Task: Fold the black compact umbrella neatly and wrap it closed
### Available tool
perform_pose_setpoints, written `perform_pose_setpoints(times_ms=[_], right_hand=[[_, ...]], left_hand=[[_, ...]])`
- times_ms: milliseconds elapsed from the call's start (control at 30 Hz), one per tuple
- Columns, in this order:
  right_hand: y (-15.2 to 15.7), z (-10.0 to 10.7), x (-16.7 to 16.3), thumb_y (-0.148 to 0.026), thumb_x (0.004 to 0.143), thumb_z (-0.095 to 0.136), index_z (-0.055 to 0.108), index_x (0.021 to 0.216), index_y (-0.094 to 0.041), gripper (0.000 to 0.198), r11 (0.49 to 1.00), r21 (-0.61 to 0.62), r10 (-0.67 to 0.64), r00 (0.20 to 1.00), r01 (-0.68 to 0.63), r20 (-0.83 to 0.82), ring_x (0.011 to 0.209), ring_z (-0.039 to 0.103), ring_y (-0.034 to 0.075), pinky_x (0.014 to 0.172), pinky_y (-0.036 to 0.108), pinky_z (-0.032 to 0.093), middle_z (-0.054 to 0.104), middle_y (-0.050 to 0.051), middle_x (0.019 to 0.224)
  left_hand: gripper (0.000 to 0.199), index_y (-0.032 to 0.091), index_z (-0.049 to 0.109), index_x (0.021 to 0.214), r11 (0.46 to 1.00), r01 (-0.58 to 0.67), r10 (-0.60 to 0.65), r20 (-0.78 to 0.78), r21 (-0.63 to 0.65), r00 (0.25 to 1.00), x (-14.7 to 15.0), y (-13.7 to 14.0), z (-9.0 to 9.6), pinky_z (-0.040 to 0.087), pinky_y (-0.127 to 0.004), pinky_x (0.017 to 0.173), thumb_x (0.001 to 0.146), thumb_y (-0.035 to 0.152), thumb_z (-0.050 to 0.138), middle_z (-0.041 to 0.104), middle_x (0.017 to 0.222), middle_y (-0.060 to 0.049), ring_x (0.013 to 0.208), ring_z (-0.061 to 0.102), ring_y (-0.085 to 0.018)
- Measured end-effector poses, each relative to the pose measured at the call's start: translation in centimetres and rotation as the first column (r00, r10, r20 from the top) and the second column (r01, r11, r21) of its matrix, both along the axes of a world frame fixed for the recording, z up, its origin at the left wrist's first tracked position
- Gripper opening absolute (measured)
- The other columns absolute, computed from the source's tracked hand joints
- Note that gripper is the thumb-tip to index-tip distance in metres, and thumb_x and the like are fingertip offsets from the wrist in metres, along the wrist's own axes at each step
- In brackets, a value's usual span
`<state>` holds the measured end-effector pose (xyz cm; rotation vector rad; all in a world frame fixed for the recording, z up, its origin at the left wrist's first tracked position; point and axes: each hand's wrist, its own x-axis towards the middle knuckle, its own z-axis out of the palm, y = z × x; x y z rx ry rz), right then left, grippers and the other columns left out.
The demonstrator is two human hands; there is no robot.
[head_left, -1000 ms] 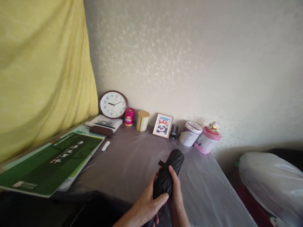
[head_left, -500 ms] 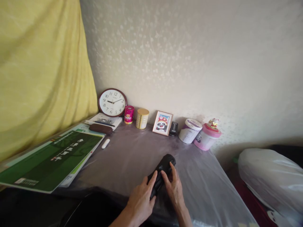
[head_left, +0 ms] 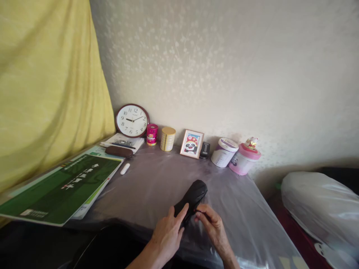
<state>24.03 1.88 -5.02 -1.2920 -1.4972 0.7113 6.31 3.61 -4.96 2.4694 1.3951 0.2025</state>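
Observation:
A folded black umbrella (head_left: 193,196) lies on the plastic-covered table (head_left: 157,183), pointing away from me. My left hand (head_left: 167,235) rests against its near end, fingers stretched along its left side. My right hand (head_left: 211,226) is at its right side, with fingertips pinched on a small strap of the umbrella. The near end of the umbrella is hidden between my hands.
A wall clock (head_left: 132,120), pink tin (head_left: 152,134), yellow tin (head_left: 168,138), panda picture frame (head_left: 192,143), white tub (head_left: 224,152) and pink jar (head_left: 244,159) line the wall. Green board (head_left: 60,186), dark case (head_left: 119,151) and white marker (head_left: 125,169) lie left. A plastic-wrapped bundle (head_left: 319,201) sits right.
The umbrella went from being held up in both hands to lying on the table. My right hand shifted from wrapping it to pinching the strap at its side.

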Motion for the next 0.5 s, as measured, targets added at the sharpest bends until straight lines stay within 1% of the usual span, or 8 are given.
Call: perform_pose_setpoints(times_ms=[100, 233, 300, 400, 500], right_hand=[[0.3, 0.9, -0.5, -0.031, 0.083, 0.056, 0.062, 0.079, -0.021, 0.013, 0.999, -0.018, 0.04, 0.999, -0.04, -0.009, 0.066, 0.056, 0.011, 0.067, 0.023, 0.044, 0.056, -0.001, 0.074], [1.9, 1.5, -1.1, -0.035, 0.086, 0.052, 0.061, 0.076, -0.02, 0.02, 0.995, -0.074, 0.063, 0.998, -0.063, -0.002, 0.066, 0.057, 0.012, 0.066, 0.023, 0.045, 0.055, -0.001, 0.069], [2.7, 1.6, -1.4, -0.036, 0.086, 0.05, 0.062, 0.079, -0.019, 0.022, 0.994, -0.103, 0.05, 0.998, -0.047, 0.025, 0.063, 0.057, 0.012, 0.063, 0.023, 0.046, 0.055, -0.001, 0.07], [3.8, 1.5, -1.8, -0.034, 0.085, 0.049, 0.064, 0.079, -0.019, 0.022, 0.994, -0.106, 0.009, 0.994, 0.003, 0.113, 0.054, 0.054, 0.009, 0.054, 0.022, 0.046, 0.055, 0.001, 0.078], [4.5, 1.3, -2.3, -0.029, 0.08, 0.053, 0.066, 0.079, -0.02, 0.016, 0.995, -0.076, -0.052, 0.973, 0.071, 0.226, 0.049, 0.052, 0.008, 0.046, 0.021, 0.044, 0.055, 0.001, 0.08]], left_hand=[[0.069, 0.039, 0.011, 0.138, 1.0, -0.005, 0.006, -0.039, 0.03, 0.999, 0.2, -0.2, 0.0, 0.052, -0.034, 0.07, 0.084, 0.016, 0.046, 0.046, 0.127, -0.016, 0.079, 0.066, -0.022], [0.067, 0.037, 0.017, 0.138, 0.999, -0.001, 0.004, -0.059, 0.053, 0.998, 0.3, -0.5, 0.0, 0.053, -0.034, 0.066, 0.083, 0.015, 0.048, 0.047, 0.126, -0.017, 0.074, 0.067, -0.021], [0.068, 0.036, 0.019, 0.138, 0.998, -0.004, 0.008, -0.058, 0.063, 0.998, 0.3, -0.5, 0.0, 0.054, -0.034, 0.066, 0.082, 0.015, 0.05, 0.047, 0.126, -0.016, 0.074, 0.067, -0.021], [0.067, 0.033, 0.021, 0.138, 0.998, -0.014, 0.018, -0.056, 0.066, 0.998, 0.2, -0.6, 0.1, 0.054, -0.034, 0.067, 0.081, 0.015, 0.051, 0.047, 0.127, -0.016, 0.076, 0.067, -0.021], [0.065, 0.027, 0.022, 0.139, 1.0, -0.026, 0.027, -0.05, 0.016, 0.998, 0.1, -0.5, 0.4, 0.053, -0.033, 0.069, 0.082, 0.016, 0.05, 0.046, 0.128, -0.017, 0.079, 0.066, -0.022]])
